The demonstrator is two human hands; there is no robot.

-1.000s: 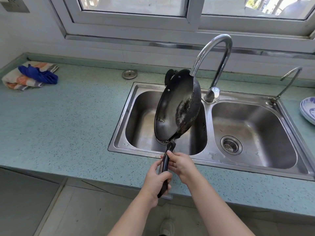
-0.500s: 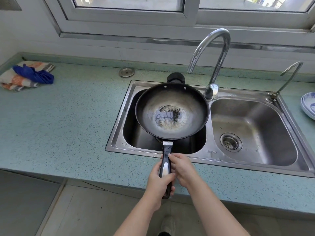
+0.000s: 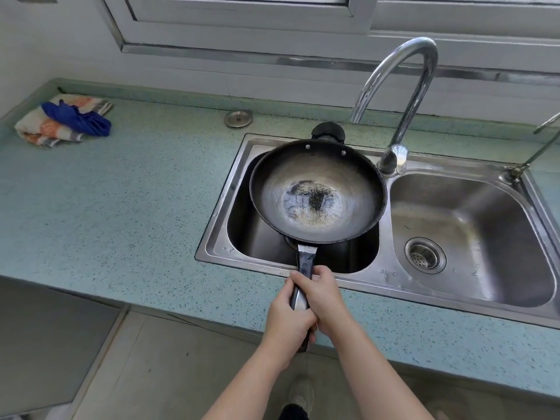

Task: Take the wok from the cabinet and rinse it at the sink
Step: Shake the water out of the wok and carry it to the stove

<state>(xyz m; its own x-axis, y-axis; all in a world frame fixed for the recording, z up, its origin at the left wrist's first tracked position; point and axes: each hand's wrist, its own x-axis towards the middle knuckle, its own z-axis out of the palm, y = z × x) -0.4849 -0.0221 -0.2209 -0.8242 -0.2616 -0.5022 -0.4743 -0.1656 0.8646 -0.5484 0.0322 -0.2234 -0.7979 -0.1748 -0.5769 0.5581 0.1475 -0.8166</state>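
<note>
1. One wok [image 3: 318, 192] sits in the centre of the frame, held level with its open side up above the left basin [image 3: 251, 241] of the sink [image 3: 385, 272]. I cannot tell whether its base touches the basin.
2. The wok has two handles. One is a long dark handle [image 3: 304, 268] pointing toward the bottom of the frame. The other is a short black knob handle [image 3: 328, 133] on the far rim.
3. Two rivets show on the far inner wall, and one worn, speckled patch marks the bottom.
4. Two hands hold the long handle. The right hand [image 3: 321, 292] is nearer the wok, with its fingers curled round the handle from the right.
5. The left hand [image 3: 288, 316] is lower down, its fingers wrapped round the handle's end. The two hands touch.
6. The sink has two basins. The right basin [image 3: 485, 225] shows one round drain strainer [image 3: 424, 256].
7. There are two taps. One tall curved faucet [image 3: 403, 95] stands behind the divider between the basins. One thin tap [image 3: 542, 137] stands at the right edge.
8. One metal sink plug [image 3: 238, 118] lies on the green countertop [image 3: 121, 192], above and left of the sink.
9. Two cloths lie at the upper left, a blue cloth [image 3: 78, 118] on top of a striped towel [image 3: 39, 128].
</note>
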